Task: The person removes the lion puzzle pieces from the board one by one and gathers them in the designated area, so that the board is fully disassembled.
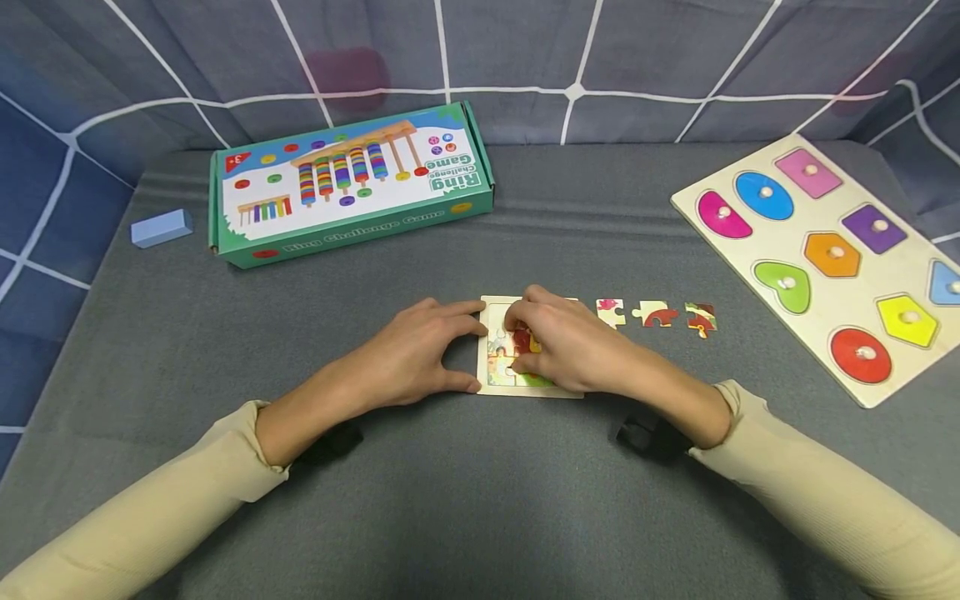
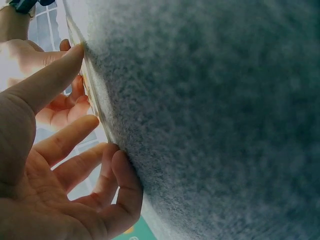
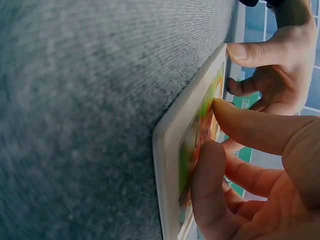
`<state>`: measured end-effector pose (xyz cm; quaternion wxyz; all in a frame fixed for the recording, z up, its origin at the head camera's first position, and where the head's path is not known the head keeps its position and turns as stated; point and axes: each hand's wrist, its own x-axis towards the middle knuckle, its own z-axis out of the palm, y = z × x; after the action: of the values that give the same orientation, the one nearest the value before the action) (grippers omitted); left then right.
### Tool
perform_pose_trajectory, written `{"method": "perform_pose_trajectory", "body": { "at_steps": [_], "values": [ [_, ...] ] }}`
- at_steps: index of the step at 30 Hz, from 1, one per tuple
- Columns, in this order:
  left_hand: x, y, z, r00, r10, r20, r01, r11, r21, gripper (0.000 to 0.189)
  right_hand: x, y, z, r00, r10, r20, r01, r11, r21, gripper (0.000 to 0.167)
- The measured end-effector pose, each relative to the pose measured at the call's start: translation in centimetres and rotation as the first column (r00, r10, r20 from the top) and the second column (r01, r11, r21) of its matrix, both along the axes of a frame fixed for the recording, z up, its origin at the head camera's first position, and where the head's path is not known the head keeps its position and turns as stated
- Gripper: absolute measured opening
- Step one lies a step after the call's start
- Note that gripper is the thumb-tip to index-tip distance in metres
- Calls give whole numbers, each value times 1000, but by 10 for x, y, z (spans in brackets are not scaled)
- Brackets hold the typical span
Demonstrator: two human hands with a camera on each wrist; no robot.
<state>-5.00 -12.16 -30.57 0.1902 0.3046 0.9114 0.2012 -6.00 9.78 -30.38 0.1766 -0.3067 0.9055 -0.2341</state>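
A small wooden puzzle tray [image 1: 525, 392] lies flat in the middle of the grey surface, with jigsaw pieces [image 1: 498, 368] inside its pale frame. My left hand [image 1: 416, 354] touches the tray's left edge, thumb near the lower corner and fingers spread along the side. Over the tray, my right hand [image 1: 577, 346] has its thumb and forefinger on a jigsaw piece [image 3: 204, 125], pinching it against the picture. The hand hides much of the tray's right half. Just right of the tray lie three loose jigsaw pieces [image 1: 611, 312], in a row.
A green ring game box [image 1: 348, 183] stands at the back left, with a light blue block [image 1: 161, 227] beside it. At the right lies a wooden shape board [image 1: 798, 346] with coloured knobbed shapes. A checked dark blue cloth [image 1: 510, 50] rises behind the surface.
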Motion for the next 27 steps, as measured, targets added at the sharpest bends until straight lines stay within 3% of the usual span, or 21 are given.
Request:
{"method": "perform_pose_trajectory", "body": {
  "at_steps": [27],
  "values": [
    [0,-1,-1,1000,-7,-14,7,1000,14,59,5,-2,-9,995,-39,-88,26,990,-136,28]
  ]
}}
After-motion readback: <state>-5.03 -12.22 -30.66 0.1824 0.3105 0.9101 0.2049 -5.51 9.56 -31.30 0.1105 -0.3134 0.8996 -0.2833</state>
